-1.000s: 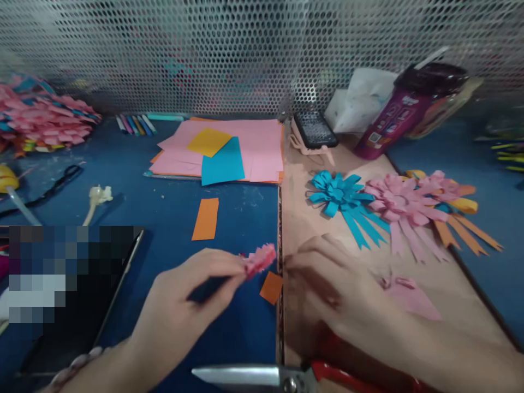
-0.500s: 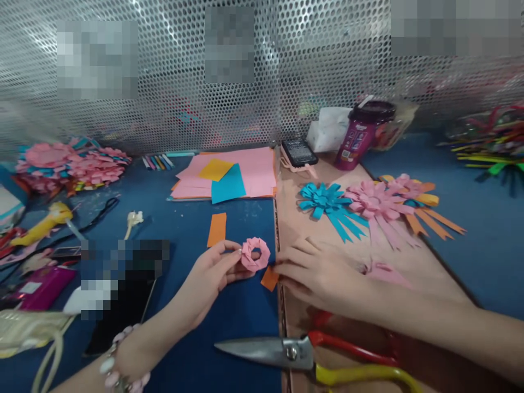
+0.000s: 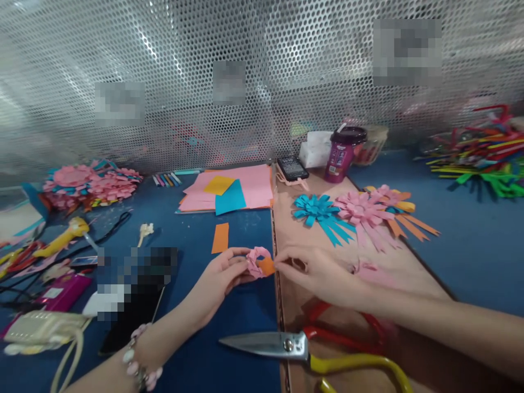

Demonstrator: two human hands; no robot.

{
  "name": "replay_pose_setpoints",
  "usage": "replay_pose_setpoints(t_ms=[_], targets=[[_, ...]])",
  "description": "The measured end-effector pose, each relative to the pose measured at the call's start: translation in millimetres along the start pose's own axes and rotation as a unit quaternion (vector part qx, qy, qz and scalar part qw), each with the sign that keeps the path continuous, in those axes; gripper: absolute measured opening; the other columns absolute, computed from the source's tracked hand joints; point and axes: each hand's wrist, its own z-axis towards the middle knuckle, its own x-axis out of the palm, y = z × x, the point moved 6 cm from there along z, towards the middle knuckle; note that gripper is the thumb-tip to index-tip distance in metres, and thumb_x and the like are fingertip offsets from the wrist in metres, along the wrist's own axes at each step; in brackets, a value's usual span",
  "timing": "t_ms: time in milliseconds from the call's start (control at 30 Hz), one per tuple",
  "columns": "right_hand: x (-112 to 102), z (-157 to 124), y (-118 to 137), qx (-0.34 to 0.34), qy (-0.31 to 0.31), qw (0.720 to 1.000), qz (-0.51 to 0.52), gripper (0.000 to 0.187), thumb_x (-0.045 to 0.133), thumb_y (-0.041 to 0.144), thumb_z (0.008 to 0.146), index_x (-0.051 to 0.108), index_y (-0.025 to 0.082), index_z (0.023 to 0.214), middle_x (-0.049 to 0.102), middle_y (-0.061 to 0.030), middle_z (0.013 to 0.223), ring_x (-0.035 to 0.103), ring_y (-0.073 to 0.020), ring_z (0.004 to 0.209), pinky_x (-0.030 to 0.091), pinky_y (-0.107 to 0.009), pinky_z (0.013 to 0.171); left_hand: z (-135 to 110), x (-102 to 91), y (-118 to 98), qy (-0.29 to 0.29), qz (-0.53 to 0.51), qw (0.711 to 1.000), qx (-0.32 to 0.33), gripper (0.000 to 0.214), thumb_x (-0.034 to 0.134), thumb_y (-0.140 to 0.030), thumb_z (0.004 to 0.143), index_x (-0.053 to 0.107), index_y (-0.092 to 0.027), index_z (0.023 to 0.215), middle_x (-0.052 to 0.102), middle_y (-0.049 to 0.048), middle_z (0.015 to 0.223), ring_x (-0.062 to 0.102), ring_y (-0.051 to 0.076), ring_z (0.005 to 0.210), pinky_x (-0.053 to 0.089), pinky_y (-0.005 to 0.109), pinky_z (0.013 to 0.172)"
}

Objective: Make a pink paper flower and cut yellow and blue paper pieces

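Between thumb and fingers, my left hand [image 3: 229, 267] pinches a folded pink paper ring [image 3: 254, 267] above the blue table. My right hand [image 3: 313, 268] pinches a small orange paper piece [image 3: 267, 266], which lies against the ring's right side; whether it is tucked into a fold I cannot tell. Behind my left hand lies a loose orange paper strip [image 3: 220, 238]. Large scissors [image 3: 289, 345] with red and yellow handles rest in front of both hands, their blades pointing left.
Pink paper sheets [image 3: 257, 188] lie at the back, with yellow and blue pieces on top. A blue paper flower [image 3: 315, 208] and a pink one [image 3: 360, 208] sit on cardboard at right. A purple cup [image 3: 339, 158] stands behind. A yellow glue gun [image 3: 61, 239] lies left.
My right hand has picked up the small orange piece from the table and brought it to the ring. The ring has tilted in my left hand. The camera view has shifted slightly.
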Motion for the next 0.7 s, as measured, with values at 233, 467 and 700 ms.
replay_pose_setpoints(t_ms=[233,467,700], targets=[[2.8,-2.6,-14.4,0.179,0.021,0.981,0.065,0.025,0.051,0.034,0.086,0.070,0.017,0.083,0.069,-0.0008,0.079,0.060,-0.0152,0.072,0.041,-0.024,0.061,-1.1,13.4,0.9,0.038,0.028,0.999,0.005,0.032,0.064,-0.025,0.081,0.058,-0.013,0.109,0.065,0.0118,0.108,0.064,0.020,0.093,0.048,0.036,0.090],[0.5,-4.0,-6.3,0.198,-0.003,0.980,0.022,0.023,0.052,0.029,0.083,0.070,0.016,0.075,0.069,-0.0006,0.071,0.060,-0.0137,0.065,0.038,-0.021,0.054,1.3,14.7,0.4,0.042,0.108,0.993,0.031,0.030,0.069,-0.028,0.076,0.056,-0.014,0.099,0.063,0.0070,0.097,0.061,0.019,0.092,0.050,0.036,0.087],[2.2,-3.8,-1.4,0.165,-0.029,0.986,0.014,0.018,0.053,0.020,0.080,0.065,0.014,0.067,0.065,-0.0006,0.066,0.055,-0.0112,0.060,0.038,-0.021,0.054,2.0,15.3,-2.1,0.032,0.161,0.985,0.056,0.025,0.067,-0.028,0.076,0.053,-0.015,0.092,0.062,0.0038,0.087,0.061,0.015,0.081,0.050,0.033,0.079]])
